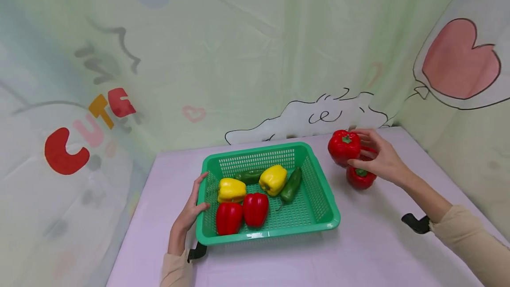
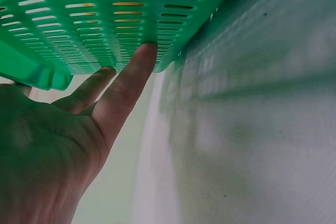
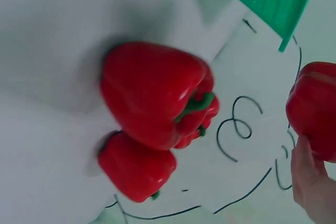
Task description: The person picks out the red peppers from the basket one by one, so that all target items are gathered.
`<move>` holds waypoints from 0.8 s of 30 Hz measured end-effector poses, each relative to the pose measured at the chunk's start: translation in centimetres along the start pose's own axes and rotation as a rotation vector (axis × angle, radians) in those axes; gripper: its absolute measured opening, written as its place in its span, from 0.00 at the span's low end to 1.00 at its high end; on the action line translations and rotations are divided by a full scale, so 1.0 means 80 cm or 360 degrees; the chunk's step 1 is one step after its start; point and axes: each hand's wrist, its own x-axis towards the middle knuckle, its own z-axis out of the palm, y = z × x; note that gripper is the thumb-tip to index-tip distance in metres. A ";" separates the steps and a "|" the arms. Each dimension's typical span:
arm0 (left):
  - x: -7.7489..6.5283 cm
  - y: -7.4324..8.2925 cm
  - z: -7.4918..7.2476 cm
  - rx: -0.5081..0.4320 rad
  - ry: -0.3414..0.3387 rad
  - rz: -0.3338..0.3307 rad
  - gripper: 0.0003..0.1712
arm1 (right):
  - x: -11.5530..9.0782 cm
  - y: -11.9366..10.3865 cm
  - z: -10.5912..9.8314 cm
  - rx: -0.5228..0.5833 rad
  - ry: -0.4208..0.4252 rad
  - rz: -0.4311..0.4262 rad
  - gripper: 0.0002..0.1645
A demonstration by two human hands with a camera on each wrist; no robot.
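Note:
My left hand (image 1: 191, 207) grips the left side of a green plastic basket (image 1: 334, 207), its thumb over the rim. In the left wrist view, two fairly straight fingers (image 2: 123, 95) lie against the slotted outer wall. Raised above the table, a red bell pepper (image 1: 341, 149) is between the thumb and fingers of my right hand (image 1: 380, 156). Beneath it, another red bell pepper (image 1: 360, 178) sits on the table. The right wrist view shows a large red bell pepper (image 3: 152, 90) and a smaller one (image 3: 137, 166) beside it, with another partly hidden behind.
Inside the basket are two red bell peppers (image 1: 256, 210), two yellow bell peppers (image 1: 273, 180) and two long green peppers (image 1: 292, 185). Its right half shows bare bottom. A printed curtain (image 1: 247, 56) hangs behind the pale tabletop (image 1: 366, 242).

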 end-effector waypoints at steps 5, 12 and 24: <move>-0.001 0.000 0.000 -0.0015 0.0023 -0.0006 0.51 | -0.012 0.025 -0.027 -0.0079 0.0111 0.0095 0.50; -0.003 -0.001 0.002 -0.0032 -0.0001 -0.0011 0.50 | -0.050 0.062 -0.057 -0.0083 0.0205 0.0297 0.47; -0.002 -0.001 0.002 -0.0021 0.0001 -0.0008 0.50 | -0.083 0.118 -0.071 -0.0242 0.0305 0.0608 0.55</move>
